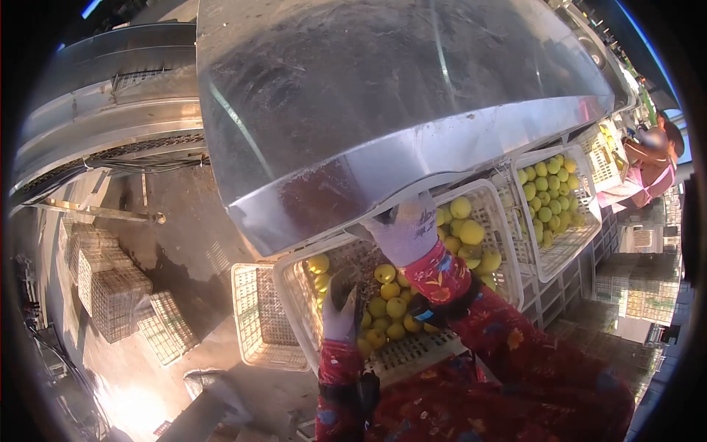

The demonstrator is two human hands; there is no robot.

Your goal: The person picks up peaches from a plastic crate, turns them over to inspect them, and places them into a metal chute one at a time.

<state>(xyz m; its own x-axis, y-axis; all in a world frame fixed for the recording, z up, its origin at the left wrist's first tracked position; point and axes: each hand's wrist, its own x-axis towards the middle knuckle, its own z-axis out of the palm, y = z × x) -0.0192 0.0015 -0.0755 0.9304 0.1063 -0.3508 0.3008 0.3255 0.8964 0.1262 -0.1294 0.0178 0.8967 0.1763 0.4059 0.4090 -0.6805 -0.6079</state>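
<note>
A white plastic crate [287,287] of yellow-green round fruit [387,308], apple-like, sits just in front of me. My left hand [340,309], in a pale glove with dark fingers, reaches over its left part, close to the fruit. Those fingers look apart, and I see no fruit in them. My right hand [401,230], gloved with dark writing on the back, is at the far side of the crate, by the edge of a metal machine cover [368,177]. Its fingertips are mostly hidden there. More fruit [468,232] lies right of my right wrist.
Another crate of fruit [549,191] stands to the right, and a person in pink [652,169] is beyond it. An overlapping crate [258,317] is at the left. Stacked crates [110,283] stand on the floor. The metal cover overhangs the far crate edge.
</note>
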